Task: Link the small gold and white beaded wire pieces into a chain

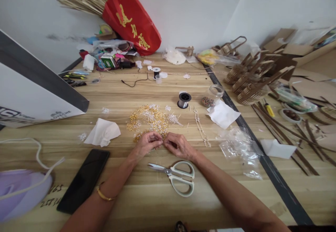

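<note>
My left hand [150, 143] and my right hand [178, 145] meet fingertip to fingertip at the near edge of a pile of gold and silver beads [152, 118]. Both are closed in a pinch, and whatever is between the fingers is too small to make out. Just below them lie scissors [169, 170] with pale handles, their blades pointing left. To the right of my right hand a thin beaded chain [200, 128] is stretched out on the wood. A spool of silvery wire [184, 100] stands behind the beads.
A black phone [83, 180] and a crumpled cloth [103, 132] lie on the left. Right of centre are a glass jar [215, 92], white paper [223, 114] and plastic bags [240, 148]. Small woven baskets [252, 81] stand far right. A red bag [132, 18] leans on the wall.
</note>
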{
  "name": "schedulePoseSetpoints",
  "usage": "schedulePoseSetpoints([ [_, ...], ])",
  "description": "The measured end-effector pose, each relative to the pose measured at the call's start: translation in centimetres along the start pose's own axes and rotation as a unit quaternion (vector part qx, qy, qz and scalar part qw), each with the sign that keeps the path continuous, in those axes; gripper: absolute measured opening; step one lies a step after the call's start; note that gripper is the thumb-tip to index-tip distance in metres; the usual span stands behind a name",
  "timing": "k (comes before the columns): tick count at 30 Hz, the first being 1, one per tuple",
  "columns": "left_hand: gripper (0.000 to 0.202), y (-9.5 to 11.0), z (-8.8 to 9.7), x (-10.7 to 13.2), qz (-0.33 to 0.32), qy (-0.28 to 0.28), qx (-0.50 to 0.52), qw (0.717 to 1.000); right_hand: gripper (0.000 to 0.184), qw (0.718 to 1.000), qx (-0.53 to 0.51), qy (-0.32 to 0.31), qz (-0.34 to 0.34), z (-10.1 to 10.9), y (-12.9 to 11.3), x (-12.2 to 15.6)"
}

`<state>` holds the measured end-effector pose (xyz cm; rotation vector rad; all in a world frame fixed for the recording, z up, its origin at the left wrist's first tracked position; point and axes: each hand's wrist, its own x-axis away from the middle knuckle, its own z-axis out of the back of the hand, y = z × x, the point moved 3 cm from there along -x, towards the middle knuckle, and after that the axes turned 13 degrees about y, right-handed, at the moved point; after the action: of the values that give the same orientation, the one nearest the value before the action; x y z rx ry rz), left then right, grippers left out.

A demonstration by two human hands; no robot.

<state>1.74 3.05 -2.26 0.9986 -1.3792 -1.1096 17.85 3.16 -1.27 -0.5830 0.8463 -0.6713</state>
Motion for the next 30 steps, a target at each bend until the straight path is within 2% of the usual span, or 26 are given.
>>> schedulePoseSetpoints([
  [30, 0.024, 0.24, -0.09, 0.11, 0.012, 0.007, -0.036, 0.999, 0.009, 1.0, -0.009, 0.01, 0.001, -0.03, 0.03, 0.01],
])
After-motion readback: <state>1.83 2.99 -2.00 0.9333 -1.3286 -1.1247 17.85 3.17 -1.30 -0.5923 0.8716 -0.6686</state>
